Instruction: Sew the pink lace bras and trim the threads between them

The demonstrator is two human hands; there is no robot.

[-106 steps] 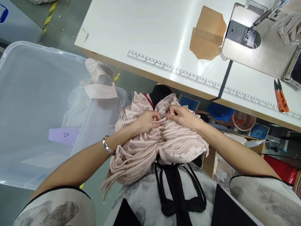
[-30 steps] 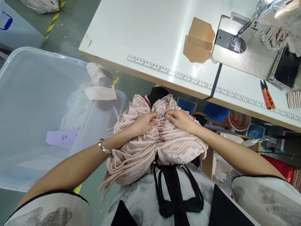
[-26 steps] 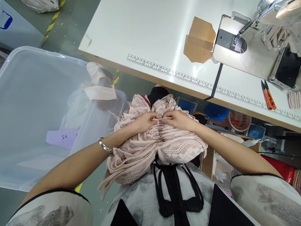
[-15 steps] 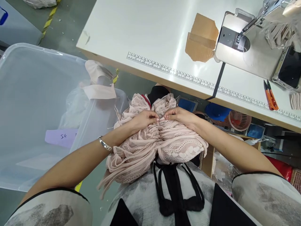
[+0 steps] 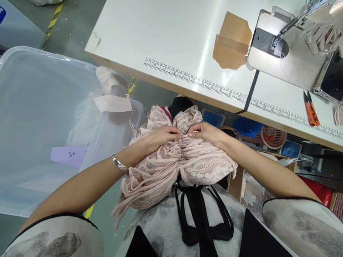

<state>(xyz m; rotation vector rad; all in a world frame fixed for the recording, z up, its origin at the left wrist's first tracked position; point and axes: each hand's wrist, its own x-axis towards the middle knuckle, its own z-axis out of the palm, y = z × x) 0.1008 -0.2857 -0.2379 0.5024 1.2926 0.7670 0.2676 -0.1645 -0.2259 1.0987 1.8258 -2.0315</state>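
Observation:
A thick stack of pale pink lace bras [image 5: 206, 169] lies across my lap, cups nested together and straps trailing at the left. My left hand [image 5: 167, 137] pinches the fabric near the centre of the stack, thumb and forefinger pressed together. Close beside it, my right hand [image 5: 200, 132] pinches the same narrow middle part from the other side. The fingertips nearly meet there, and the exact edge between them is too small to make out.
A clear plastic bin [image 5: 50, 92] stands at left, with a purple paper [image 5: 69, 156] inside and pink fabric pieces [image 5: 112, 102] over its rim. Ahead is a white table [image 5: 160, 32] bearing cardboard [image 5: 233, 41], a sewing machine [image 5: 278, 50] and orange snips [image 5: 311, 110].
The fingertips of both hands have shifted very slightly at the middle of the stack. The view has turned a little; the bras lie as before.

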